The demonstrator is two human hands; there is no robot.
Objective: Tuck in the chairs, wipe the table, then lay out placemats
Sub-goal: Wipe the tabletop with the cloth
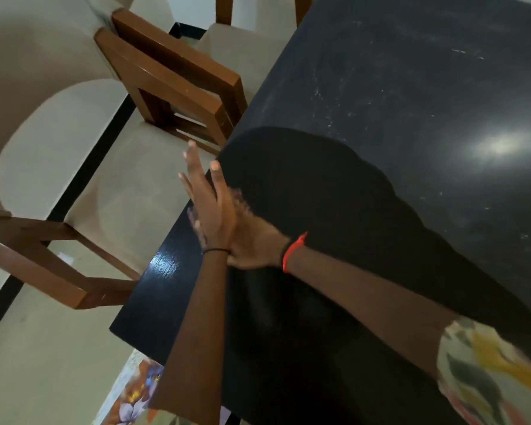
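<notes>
As the straight-fingered left hand [207, 204] meets the flat right hand [255, 240] (blurred) at the table [411, 87] edge mid-frame, wiping seems underway; placemats come next.

Single head view, set above the near corner of the table [411, 87], facing forward and steeply down, rolled so the table edge runs diagonally. Close range: left hand [209, 207] and right hand [252, 246] sit mid-frame, forearms entering from the bottom. The left side takes in chairs [172, 78] and floor [43, 348]. Wide-angle lens.
</notes>
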